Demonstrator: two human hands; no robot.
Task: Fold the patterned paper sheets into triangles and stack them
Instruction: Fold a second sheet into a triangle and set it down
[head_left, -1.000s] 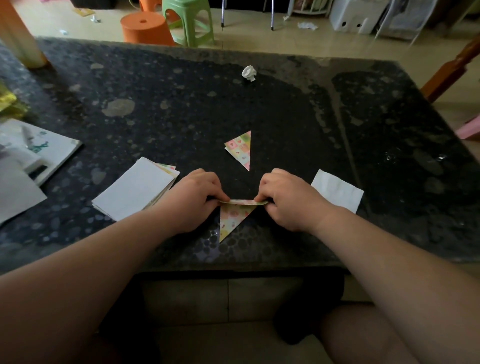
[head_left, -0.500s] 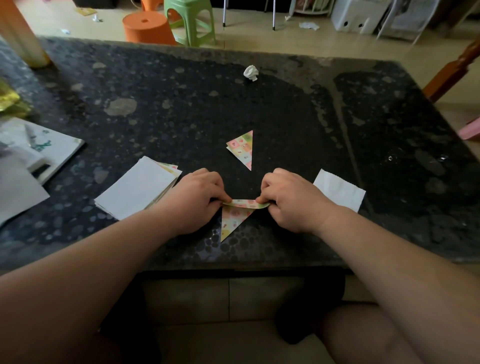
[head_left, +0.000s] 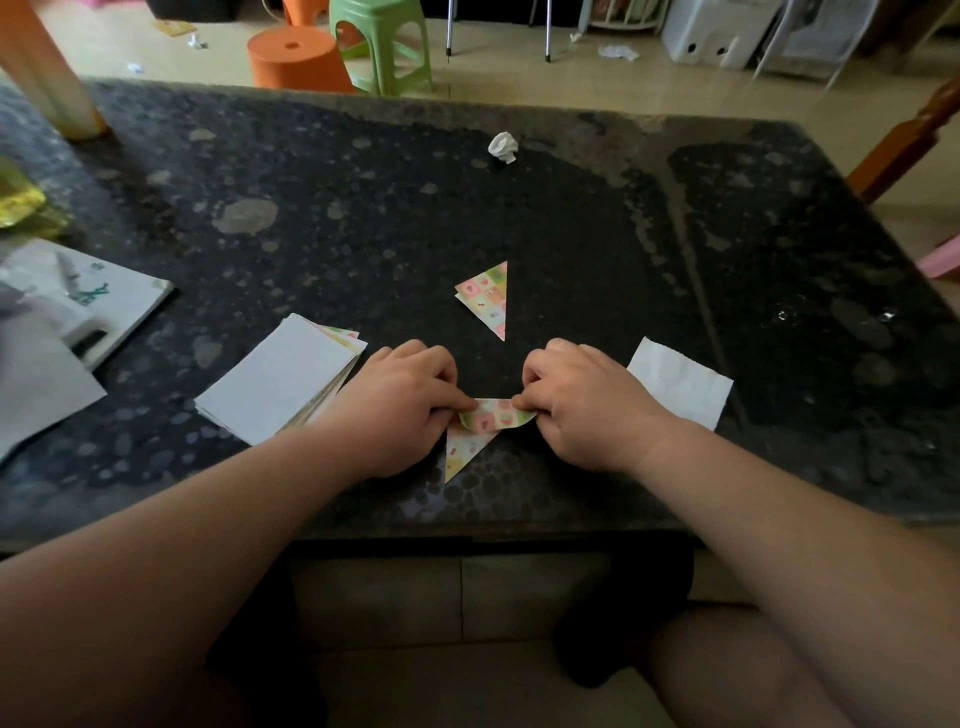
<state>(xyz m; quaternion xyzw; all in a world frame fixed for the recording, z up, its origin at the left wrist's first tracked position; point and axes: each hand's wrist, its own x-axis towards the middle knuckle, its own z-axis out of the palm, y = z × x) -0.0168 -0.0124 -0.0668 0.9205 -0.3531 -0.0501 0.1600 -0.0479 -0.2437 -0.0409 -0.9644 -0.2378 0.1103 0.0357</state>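
Head view: one finished triangle (head_left: 485, 300); left hand (head_left: 400, 410) and right hand (head_left: 582, 408) pinch a second sheet (head_left: 465, 449) mid-fold (flap curled over); a thick unfolded pile (head_left: 280, 384) waits.

Pastel-checked folded triangle (head_left: 487, 299), white paper stack (head_left: 280, 378), black speckled table (head_left: 363, 218).
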